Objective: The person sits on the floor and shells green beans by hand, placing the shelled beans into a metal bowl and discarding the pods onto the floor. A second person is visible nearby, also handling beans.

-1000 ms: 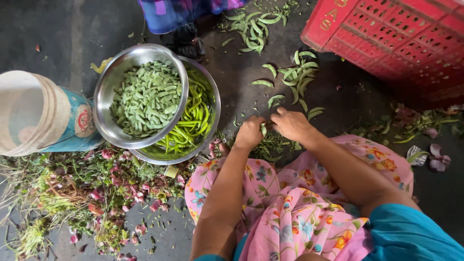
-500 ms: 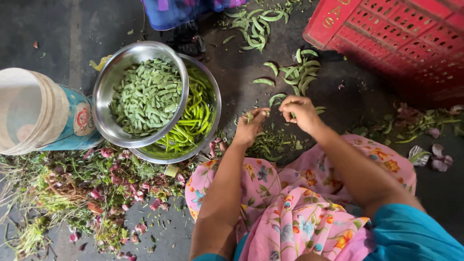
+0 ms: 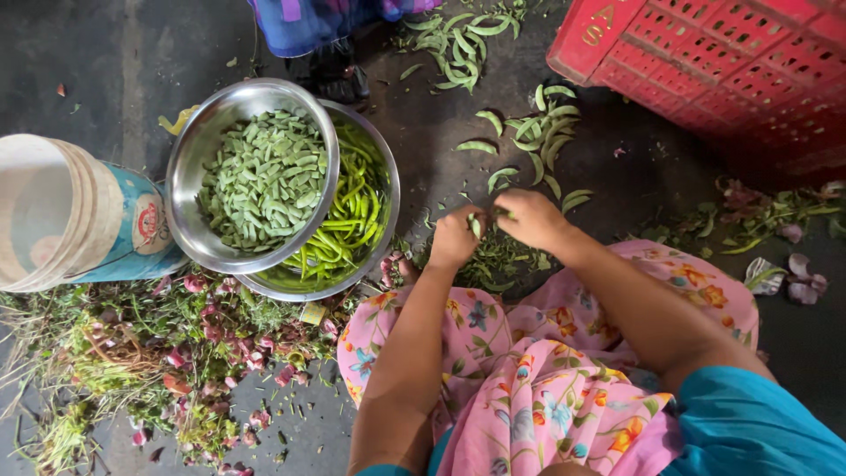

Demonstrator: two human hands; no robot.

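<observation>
My left hand and my right hand meet above the dark floor, both pinching one green bean pod between the fingertips. Loose whole pods lie on the floor just beyond my hands, and green trimmings are heaped under them. To the left, a steel bowl holds cut bean pieces. It rests tilted on a second steel bowl with long green chillies.
A red plastic crate stands at the top right. A white and blue bucket lies at the left. Plant scraps and pink petals litter the floor at the lower left. Another person's blue cloth shows at the top.
My hands have lifted from the trimmings heap and drawn close together, now pinching a pod between them. The bowls, bucket and crate have stayed in place.
</observation>
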